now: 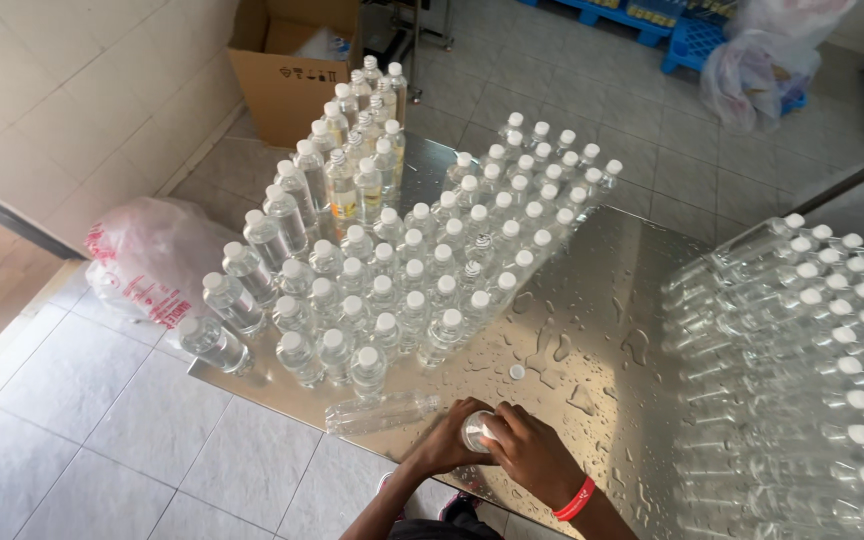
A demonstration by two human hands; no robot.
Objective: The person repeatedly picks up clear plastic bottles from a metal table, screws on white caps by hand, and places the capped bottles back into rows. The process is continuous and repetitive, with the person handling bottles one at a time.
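Open brown cardboard box (pixel 287 75) on floor beyond the steel table (pixel 602 300).

I am watching a small clear plastic bottle (pixel 476 430) standing at the near edge of the wet steel bench (pixel 602 300). It is sitting upright, filled with clear liquid, and only its upper part is showing. My left hand (pixel 444 446) is wrapping around its side while my right hand (pixel 530 455) is closing over its top, so I cannot tell whether a cap is sitting on it.
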